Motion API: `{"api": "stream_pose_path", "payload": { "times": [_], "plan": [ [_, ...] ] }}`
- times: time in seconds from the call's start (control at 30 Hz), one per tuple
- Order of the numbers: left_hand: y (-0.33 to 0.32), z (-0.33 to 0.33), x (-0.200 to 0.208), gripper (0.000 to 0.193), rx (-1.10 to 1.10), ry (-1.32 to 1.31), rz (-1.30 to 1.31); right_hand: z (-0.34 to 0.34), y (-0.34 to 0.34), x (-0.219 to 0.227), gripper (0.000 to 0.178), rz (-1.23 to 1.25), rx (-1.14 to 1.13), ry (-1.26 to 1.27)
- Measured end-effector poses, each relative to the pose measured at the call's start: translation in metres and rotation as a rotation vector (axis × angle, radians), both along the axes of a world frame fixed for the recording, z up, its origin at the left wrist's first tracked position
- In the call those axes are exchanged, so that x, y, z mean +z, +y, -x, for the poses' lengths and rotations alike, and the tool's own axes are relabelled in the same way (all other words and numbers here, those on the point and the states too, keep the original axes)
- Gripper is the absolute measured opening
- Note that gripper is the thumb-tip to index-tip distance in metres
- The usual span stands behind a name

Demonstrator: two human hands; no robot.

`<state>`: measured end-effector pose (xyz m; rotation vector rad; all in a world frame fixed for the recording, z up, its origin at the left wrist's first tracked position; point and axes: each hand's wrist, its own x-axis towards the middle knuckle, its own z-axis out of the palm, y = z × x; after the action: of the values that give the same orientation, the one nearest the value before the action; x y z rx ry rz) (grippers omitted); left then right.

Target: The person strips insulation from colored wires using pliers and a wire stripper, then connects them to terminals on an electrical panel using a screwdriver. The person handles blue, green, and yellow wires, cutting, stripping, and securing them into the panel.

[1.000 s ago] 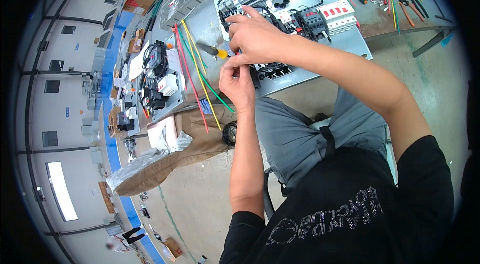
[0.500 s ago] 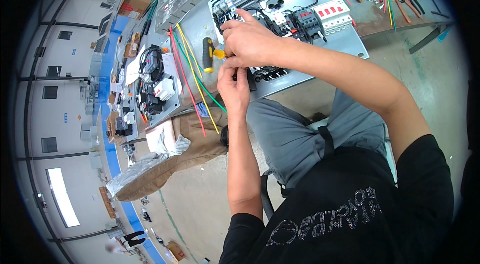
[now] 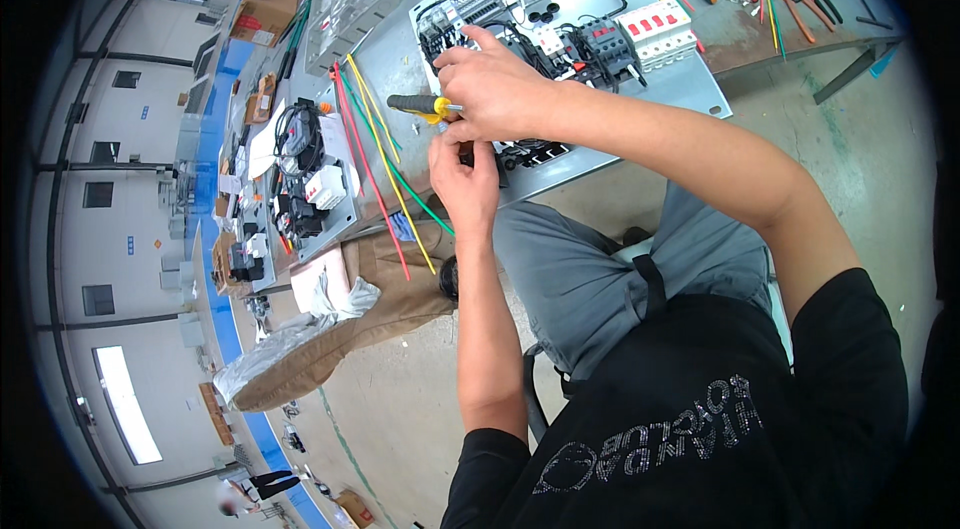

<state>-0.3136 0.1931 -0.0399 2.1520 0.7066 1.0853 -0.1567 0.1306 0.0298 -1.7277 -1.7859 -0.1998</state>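
My right hand [image 3: 495, 89] is over the left side of a metal mounting plate [image 3: 590, 161] fitted with electrical parts. Its thumb and some fingers are closed, and the index finger stretches toward black wired parts [image 3: 436, 41]. From this hand a screwdriver [image 3: 415, 106] with a black and yellow handle juts out to the left; its metal shaft runs in under the fingers. My left hand [image 3: 465, 179] is just below, fingers pinched at the plate's near left corner. A small dark piece shows between them, too covered to name. Both hands' fingertips nearly meet.
Red, yellow and green wires [image 3: 375, 134] lie left of the plate. Beyond them is a second plate of components [image 3: 310, 174]. A white breaker block [image 3: 655, 34] sits on my plate's right. Pliers [image 3: 800, 9] lie far right. Beside me is another person's brown trouser leg [image 3: 370, 329].
The screwdriver handle has swung from pointing toward me to lying sideways, pointing left. My hands stay at nearly the same spot, and the right one has shifted slightly left.
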Motion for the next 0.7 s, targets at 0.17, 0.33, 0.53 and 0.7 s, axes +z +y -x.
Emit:
{"api": "stream_pose_path", "payload": {
  "times": [0.17,0.33,0.53,0.7],
  "plan": [
    [0.010,0.009,-0.003,0.013,-0.059,0.053,0.033,0.000,-0.005,0.003,0.029,0.011,0.024,-0.018],
    [0.004,0.005,-0.006,0.015,0.083,0.032,-0.057,0.001,-0.006,0.007,0.029,0.033,0.038,-0.006],
    [0.006,0.004,-0.004,0.014,0.013,0.046,-0.072,0.000,-0.002,0.001,0.024,-0.008,0.043,0.001],
    [0.007,0.008,0.001,0.013,-0.041,0.054,-0.021,0.000,-0.004,-0.001,0.022,-0.085,0.020,-0.031]
  ]
}}
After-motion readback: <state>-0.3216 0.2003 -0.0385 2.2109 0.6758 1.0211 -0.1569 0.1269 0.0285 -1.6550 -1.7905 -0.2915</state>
